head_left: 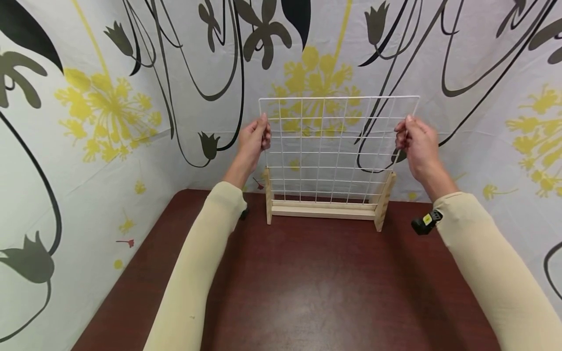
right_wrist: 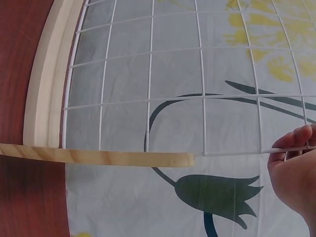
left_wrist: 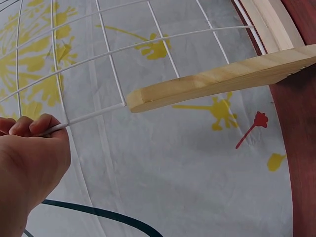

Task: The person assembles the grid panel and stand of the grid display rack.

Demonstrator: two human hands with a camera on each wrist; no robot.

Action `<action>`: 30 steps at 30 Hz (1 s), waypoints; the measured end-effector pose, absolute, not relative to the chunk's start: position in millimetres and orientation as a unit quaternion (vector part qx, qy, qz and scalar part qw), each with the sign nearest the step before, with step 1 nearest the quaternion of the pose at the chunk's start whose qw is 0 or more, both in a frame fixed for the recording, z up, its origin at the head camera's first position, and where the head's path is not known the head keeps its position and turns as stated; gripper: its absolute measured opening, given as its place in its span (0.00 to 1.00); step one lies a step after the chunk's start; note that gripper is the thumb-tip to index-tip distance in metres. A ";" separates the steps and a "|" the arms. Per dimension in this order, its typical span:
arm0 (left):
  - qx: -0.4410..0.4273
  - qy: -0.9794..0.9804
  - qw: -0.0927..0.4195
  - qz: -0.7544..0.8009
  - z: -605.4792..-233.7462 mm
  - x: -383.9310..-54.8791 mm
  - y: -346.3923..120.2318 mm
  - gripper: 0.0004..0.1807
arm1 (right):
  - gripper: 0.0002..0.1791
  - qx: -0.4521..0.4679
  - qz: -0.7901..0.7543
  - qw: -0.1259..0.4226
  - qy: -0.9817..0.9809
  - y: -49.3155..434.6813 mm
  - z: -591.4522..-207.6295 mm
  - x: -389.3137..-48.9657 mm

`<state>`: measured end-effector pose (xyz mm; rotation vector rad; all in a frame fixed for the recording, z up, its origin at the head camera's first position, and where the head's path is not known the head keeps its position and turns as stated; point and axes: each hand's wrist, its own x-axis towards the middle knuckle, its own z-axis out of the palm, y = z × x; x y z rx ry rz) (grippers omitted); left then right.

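A white wire grid panel (head_left: 322, 137) stands upright between the side posts of a pale wooden stand (head_left: 322, 210). My left hand (head_left: 254, 138) grips the panel's left edge wire above the post, fingers curled round it. On the opposite edge, my right hand (head_left: 417, 141) pinches the wire at about the same height. In the left wrist view, the left post (left_wrist: 212, 76) runs along the grid's side, below the gripping fingers. The right wrist view has the right post (right_wrist: 98, 156) beside the grid, with the lower edge close to the wooden crossbar (right_wrist: 52, 74).
The stand rests near the back of a dark reddish-brown table (head_left: 307, 273). Behind and to the left hangs a pale cloth (head_left: 184, 117) with grey, black and yellow flower prints. A small black device (head_left: 426, 223) is on the right wrist.
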<state>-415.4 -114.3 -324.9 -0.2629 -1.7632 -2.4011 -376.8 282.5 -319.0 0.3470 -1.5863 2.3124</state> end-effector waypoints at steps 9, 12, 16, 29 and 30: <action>-0.073 -0.606 0.071 -0.789 -328.4 -415.1 -114.9 0.22 | 0.20 0.129 0.813 0.152 -0.548 282.5 -325.7 -377.3; -0.068 -0.610 0.064 -0.787 -331.7 -415.6 -115.4 0.22 | 0.20 0.128 0.815 0.149 -0.546 282.2 -328.2 -378.1; -0.061 -0.615 0.060 -0.783 -336.0 -414.9 -115.4 0.22 | 0.21 0.123 0.813 0.152 -0.548 281.7 -332.8 -379.1; -0.076 -0.616 0.091 -0.779 -345.9 -414.2 -105.3 0.23 | 0.19 0.107 0.837 0.139 -0.519 283.0 -342.0 -380.0; -0.075 -0.616 0.094 -0.779 -346.1 -414.3 -105.1 0.23 | 0.19 0.110 0.839 0.134 -0.516 282.3 -341.8 -380.1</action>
